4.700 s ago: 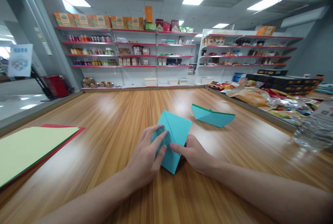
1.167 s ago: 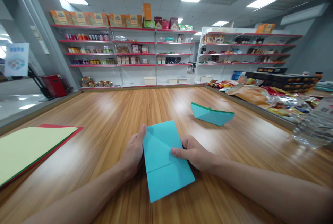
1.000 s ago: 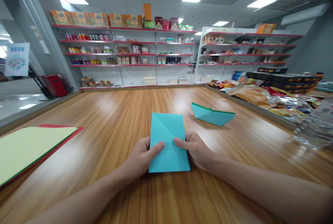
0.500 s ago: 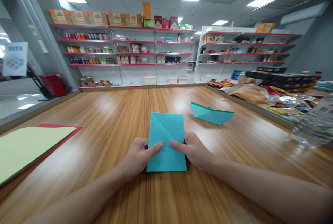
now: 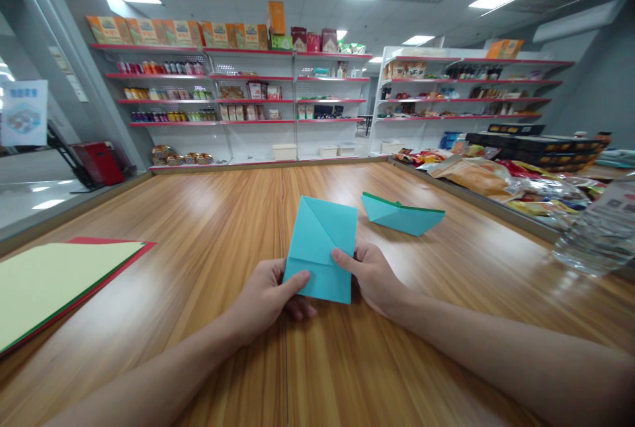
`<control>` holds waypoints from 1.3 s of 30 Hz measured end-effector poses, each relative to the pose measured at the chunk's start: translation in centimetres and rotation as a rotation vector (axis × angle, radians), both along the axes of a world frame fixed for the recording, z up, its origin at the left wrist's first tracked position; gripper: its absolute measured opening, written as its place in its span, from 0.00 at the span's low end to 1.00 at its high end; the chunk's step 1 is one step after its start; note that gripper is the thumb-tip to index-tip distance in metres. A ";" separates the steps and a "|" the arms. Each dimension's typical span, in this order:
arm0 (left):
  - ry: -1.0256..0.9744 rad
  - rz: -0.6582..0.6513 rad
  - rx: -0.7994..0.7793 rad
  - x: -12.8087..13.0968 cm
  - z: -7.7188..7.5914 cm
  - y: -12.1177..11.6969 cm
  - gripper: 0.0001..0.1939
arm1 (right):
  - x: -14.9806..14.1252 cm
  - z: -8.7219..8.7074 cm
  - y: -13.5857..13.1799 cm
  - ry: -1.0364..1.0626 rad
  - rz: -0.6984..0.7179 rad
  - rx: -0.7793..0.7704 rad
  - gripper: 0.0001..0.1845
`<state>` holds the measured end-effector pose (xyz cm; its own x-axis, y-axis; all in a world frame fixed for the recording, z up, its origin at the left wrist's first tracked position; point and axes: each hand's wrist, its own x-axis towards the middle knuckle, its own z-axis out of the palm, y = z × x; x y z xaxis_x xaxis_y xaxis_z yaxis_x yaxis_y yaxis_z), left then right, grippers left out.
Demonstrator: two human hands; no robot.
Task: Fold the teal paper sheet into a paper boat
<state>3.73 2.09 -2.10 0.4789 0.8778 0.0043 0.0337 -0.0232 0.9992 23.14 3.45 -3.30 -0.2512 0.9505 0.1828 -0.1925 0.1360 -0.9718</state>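
Between my hands is a folded sheet of light blue paper, tilted clockwise, with a diagonal crease from its top left corner and a crosswise fold edge lower down. My left hand grips its lower left edge, thumb on the front and fingers behind. On the right edge, my right hand pinches it with the thumb on top; the other fingers are partly hidden behind the paper. Beyond my right hand, a folded paper boat, blue with a green rim, rests on the wooden table.
Cream, green and red paper sheets lie stacked at the left. A clear plastic bottle stands at the right edge, near packaged snacks and black boxes. Stocked shelves line the back.
The blue folded paper has risen off the table and turned clockwise. My right hand has shifted slightly up along its edge, and left fingers now show beneath it.
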 end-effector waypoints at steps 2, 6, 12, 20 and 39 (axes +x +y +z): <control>0.002 0.016 0.009 0.0 0.0 0.0 0.20 | 0.0 -0.1 0.1 -0.006 0.023 -0.001 0.20; -0.008 0.019 0.022 0.1 0.2 -0.3 0.22 | 0.1 -0.1 0.0 -0.032 0.052 0.001 0.18; -0.149 0.103 -0.053 0.3 0.2 -0.1 0.23 | 0.0 0.4 -0.4 -0.046 0.171 0.060 0.18; -0.148 0.130 -0.033 0.0 -0.6 0.3 0.22 | 0.2 0.6 -0.6 -0.065 0.177 0.071 0.20; -0.122 0.134 -0.004 -0.3 -0.2 0.2 0.19 | 0.3 0.3 -0.4 -0.094 0.178 0.051 0.19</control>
